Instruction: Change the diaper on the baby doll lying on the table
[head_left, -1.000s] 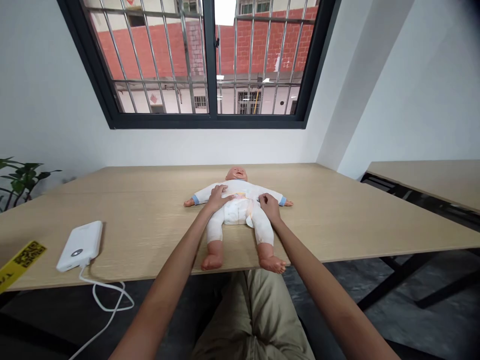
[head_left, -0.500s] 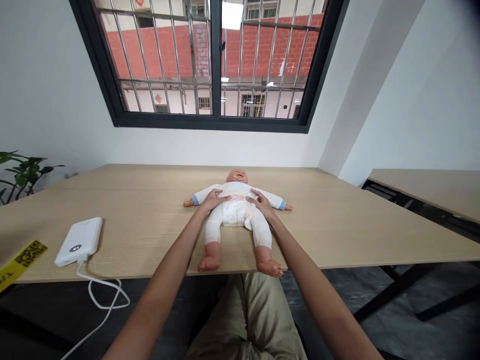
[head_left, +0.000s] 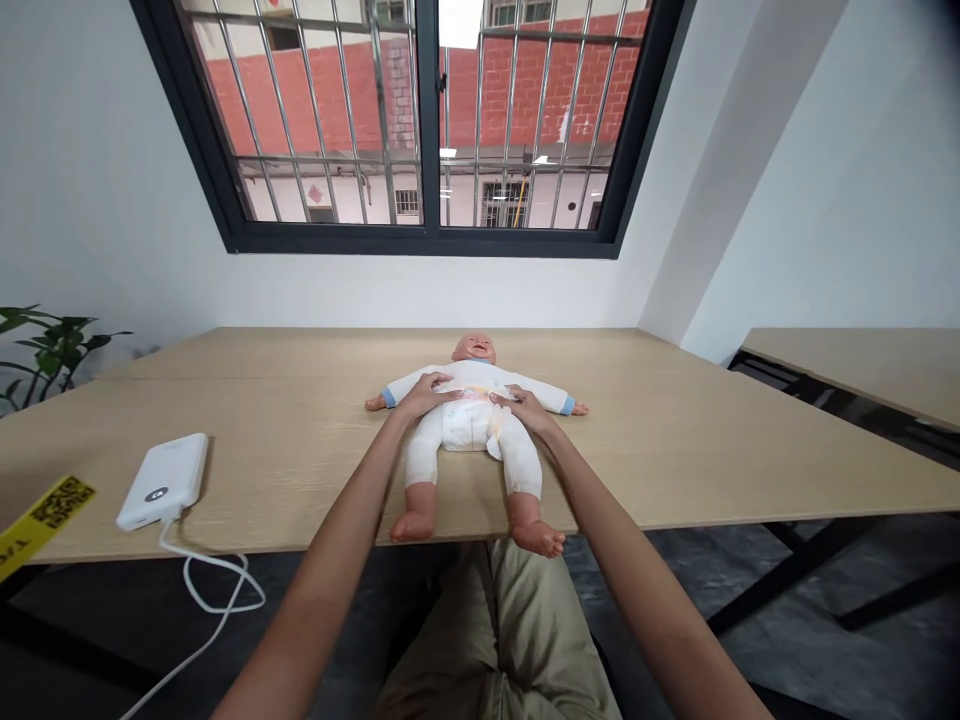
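Note:
A baby doll (head_left: 491, 374) in a white top with blue cuffs lies on its back, arms spread and feet toward me. Around its hips is a white diaper (head_left: 466, 430) with a coloured waistband; a small white flap sticks out near the leg on the right. My left hand (head_left: 429, 396) rests on the left side of the doll's waist, thumb and fingers spread, thumb along the waistband. On the opposite side lies my right hand (head_left: 523, 407), its fingers also apart and touching the waistband's edge. Some fingertips are hard to make out.
The doll lies on a wooden table (head_left: 285, 430), feet at its front edge. A white power bank (head_left: 163, 480) with a white cable (head_left: 217, 607) stands on the left, near a yellow tag (head_left: 45, 522). A plant (head_left: 52, 350) is at far left, a second table (head_left: 877, 365) at right.
The camera view has shifted slightly. Both hands stay at the doll's waist; the right hand's fingers sit a little lower and closer together. The doll's pose looks the same.

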